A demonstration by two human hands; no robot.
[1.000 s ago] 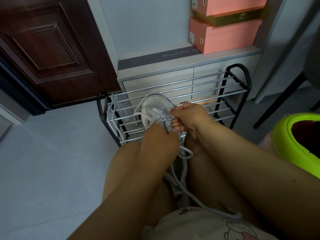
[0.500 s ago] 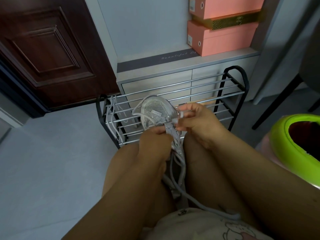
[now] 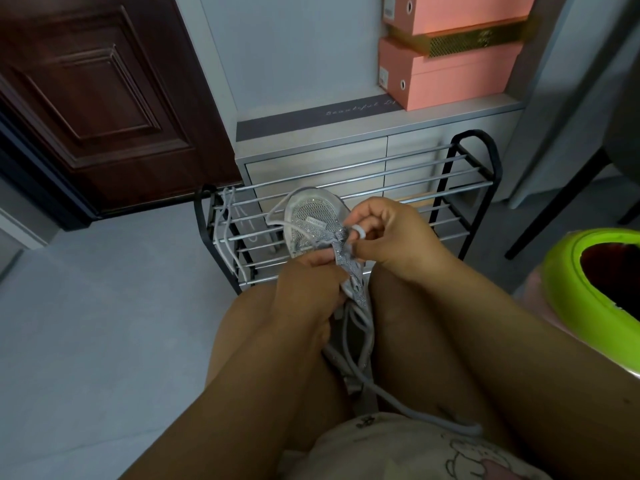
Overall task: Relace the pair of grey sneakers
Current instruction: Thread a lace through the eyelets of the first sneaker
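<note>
A grey mesh sneaker stands between my knees, toe pointing away from me. My left hand grips its near side at the eyelet row. My right hand pinches the pale lace just right of the eyelets, a small loop showing between finger and thumb. The long free end of the lace trails down between my thighs onto my lap. A second loose lace hangs over the left end of the rack. I cannot see the other sneaker.
A black-framed shoe rack with metal bars stands just beyond my knees. Behind it is a grey drawer cabinet with pink boxes on top. A dark wooden door is at left, a green-rimmed bin at right.
My right hand has drawn the lace a little up and to the right, away from the eyelets. My left hand has stayed gripping the sneaker.
</note>
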